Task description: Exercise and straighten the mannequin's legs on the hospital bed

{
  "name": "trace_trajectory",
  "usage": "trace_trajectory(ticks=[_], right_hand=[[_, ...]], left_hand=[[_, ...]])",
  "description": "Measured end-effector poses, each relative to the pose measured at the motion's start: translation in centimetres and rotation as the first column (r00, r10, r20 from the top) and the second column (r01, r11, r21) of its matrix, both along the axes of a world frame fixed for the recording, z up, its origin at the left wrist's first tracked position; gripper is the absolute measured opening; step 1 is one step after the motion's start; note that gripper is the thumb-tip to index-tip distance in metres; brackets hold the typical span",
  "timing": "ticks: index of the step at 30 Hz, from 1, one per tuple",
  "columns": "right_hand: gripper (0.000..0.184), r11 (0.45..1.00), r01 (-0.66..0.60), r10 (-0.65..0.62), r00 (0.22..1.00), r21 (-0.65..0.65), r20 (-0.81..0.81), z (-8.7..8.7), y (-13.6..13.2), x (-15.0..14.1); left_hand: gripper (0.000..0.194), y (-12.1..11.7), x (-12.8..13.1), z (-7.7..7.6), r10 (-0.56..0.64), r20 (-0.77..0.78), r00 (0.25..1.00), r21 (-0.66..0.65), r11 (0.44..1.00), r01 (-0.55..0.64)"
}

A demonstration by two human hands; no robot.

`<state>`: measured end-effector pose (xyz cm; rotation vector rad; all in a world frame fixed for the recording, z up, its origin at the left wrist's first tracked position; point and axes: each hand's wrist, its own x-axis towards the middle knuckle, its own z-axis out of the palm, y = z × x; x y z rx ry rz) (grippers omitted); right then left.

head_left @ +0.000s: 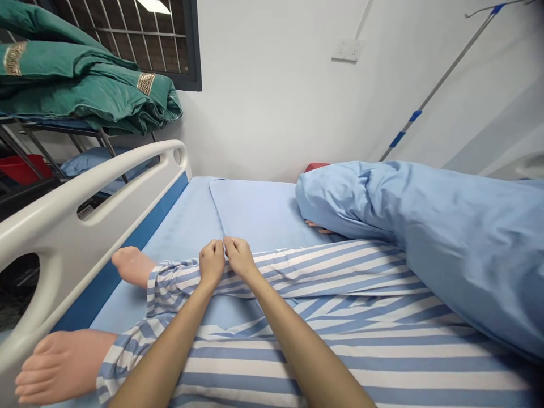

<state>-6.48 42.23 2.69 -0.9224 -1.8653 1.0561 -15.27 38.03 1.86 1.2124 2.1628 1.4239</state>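
Both my hands reach out together over the far leg of a figure lying on the bed in blue-and-white striped trousers [331, 263]. My left hand [211, 262] is closed in a fist, knuckles up, above the far shin. Close beside it, my right hand [238, 256] is closed too, thumb side nearly touching the left. What their fingers hold, if anything, is hidden. Just beyond them, the edge of a pale blue sheet [259, 207] runs toward the fists. Two bare feet, the far foot [132, 266] and the near foot [63, 365], stick out at the left.
A white bed end board [102, 175] stands at the left. A blue quilt [450, 226] lies bunched at the right, with fingers showing under its edge. Folded green bedding [93, 85] rests on a rack beyond the board. A drip pole [450, 68] leans across the right.
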Motion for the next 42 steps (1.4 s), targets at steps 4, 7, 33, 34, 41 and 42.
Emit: trace_trajectory(ticks=[4,7,33,34,41,42], right_hand=[[0.046,1.000,0.028,-0.028,1.000,0.013,-0.002,0.3,1.0,2.3],[0.045,0.998,0.052,-0.052,0.999,-0.040,-0.002,0.2,1.8,4.1],[0.045,0.965,0.236,-0.248,0.963,0.116,0.103,2.0,6.4,15.9],[0.044,0.957,0.249,-0.272,0.948,0.149,0.163,1.6,6.5,16.6],[0.041,0.871,0.315,-0.473,0.746,0.377,0.469,-1.1,6.5,17.4],[0.041,0.866,0.313,-0.482,0.727,0.390,0.488,-1.1,6.5,17.3]], left_hand=[[0.033,0.6,1.6,0.3,0.000,0.032,0.999,0.030,1.000,-0.001],[0.032,1.1,3.3,0.7,-0.093,0.200,0.975,0.142,0.988,0.064],[0.029,7.8,14.5,1.3,-0.245,0.241,0.939,0.117,0.968,0.222],[0.029,7.9,14.5,0.8,-0.266,0.182,0.947,0.086,0.963,0.254],[0.030,7.5,13.9,-0.2,-0.363,0.070,0.929,0.015,0.932,0.363],[0.030,7.4,13.9,-0.1,-0.377,0.069,0.923,0.005,0.926,0.378]])
